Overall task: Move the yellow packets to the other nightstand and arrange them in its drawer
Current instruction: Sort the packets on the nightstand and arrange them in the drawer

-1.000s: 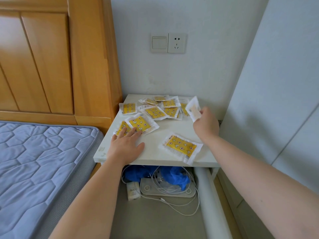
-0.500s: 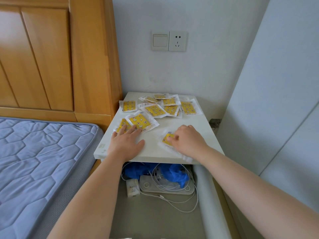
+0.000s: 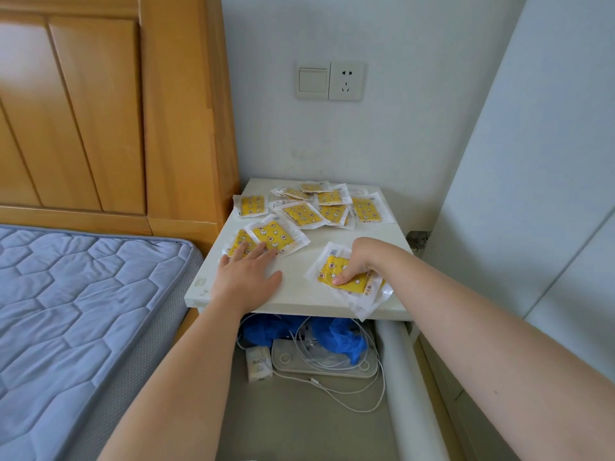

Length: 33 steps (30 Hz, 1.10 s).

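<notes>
White desk is bearing the yellow packets that the right hand fingers are pinching beneath them, best dragged edgeward; left hand is pressing flat, fingers straight.

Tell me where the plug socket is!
In the head view, the socket is on the white wall straight above the nightstand, right beside the light switch, on the switch's right side.
</notes>
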Motion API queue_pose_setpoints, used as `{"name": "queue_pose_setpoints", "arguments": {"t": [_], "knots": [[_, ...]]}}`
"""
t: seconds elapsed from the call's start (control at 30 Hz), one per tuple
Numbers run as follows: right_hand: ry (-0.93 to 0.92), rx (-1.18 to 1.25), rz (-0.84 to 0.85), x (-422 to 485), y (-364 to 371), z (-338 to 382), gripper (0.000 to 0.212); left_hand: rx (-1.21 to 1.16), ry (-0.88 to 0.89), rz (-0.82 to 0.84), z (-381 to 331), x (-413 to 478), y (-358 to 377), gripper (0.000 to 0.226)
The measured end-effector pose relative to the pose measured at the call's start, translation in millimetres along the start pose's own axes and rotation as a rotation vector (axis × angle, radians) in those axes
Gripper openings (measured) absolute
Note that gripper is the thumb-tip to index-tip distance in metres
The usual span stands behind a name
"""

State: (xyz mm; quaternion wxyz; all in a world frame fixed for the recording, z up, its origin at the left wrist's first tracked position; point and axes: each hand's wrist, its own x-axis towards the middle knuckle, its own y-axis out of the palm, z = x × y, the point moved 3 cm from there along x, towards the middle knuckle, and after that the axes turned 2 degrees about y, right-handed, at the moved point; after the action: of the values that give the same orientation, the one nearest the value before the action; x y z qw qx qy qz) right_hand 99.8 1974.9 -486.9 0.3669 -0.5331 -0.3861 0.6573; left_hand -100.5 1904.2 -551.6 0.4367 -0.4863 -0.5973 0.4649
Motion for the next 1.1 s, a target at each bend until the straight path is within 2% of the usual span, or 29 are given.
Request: {"name": "queue_pose_setpoints", "arguments": {"t": [0.1, 0.2, 0.27, 0.3, 0.43, 0.53, 0.6, 0.63, 0.7, 0.77, 0.83, 0.93, 1.1], "knots": [[0.009, 0.292, -0.141, 6, 5, -8, 0.066, -0.003, 0.008, -0.004, -1, -1, -1, 0.056], [0.028, 0.9, -0.251, 12, 15, -21, 0.058, -0.039, 0.028, -0.029, -3, -3, -3, 0.053], [0.085, 1.25, -0.309, 13, 26, -28, 0.04, -0.108, 0.038, -0.063, -1, -4, -3, 0.047], [0.103, 1.343, -0.358, 12, 31, -30, 0.031, -0.179, 0.037, -0.096, 0, -4, -3, 0.042], [-0.033, 1.259, -0.589, 3, 44, -31, 0.022, -0.568, -0.044, -0.277, 4, -7, -12, 0.025], [-0.076, 1.232, -0.68, 0, 46, -31, 0.017, -0.522, -0.099, -0.442, 4, -10, -14, 0.025], [-0.071, 1.197, -0.725, -1, 45, -29, 0.016, -0.407, -0.212, -0.472, 6, -5, -14, 0.042], [-0.073, 1.185, -0.74, -1, 45, -27, 0.016, -0.362, -0.289, -0.419, 7, 0, -14, 0.057], [-0.079, 1.166, -0.756, 1, 45, -25, 0.017, -0.309, -0.431, -0.212, 6, 13, -16, 0.09], [-0.081, 1.16, -0.76, 3, 46, -26, 0.018, -0.26, -0.51, -0.033, 0, 23, -19, 0.107], [-0.083, 1.168, -0.762, 6, 46, -27, 0.018, -0.211, -0.538, 0.041, -5, 29, -20, 0.112], [-0.093, 1.16, -0.76, 8, 46, -27, 0.019, -0.149, -0.534, 0.034, -10, 35, -24, 0.111], [-0.108, 1.162, -0.755, 6, 45, -26, 0.017, -0.302, -0.543, 0.081, 0, 42, -26, 0.093]]}}
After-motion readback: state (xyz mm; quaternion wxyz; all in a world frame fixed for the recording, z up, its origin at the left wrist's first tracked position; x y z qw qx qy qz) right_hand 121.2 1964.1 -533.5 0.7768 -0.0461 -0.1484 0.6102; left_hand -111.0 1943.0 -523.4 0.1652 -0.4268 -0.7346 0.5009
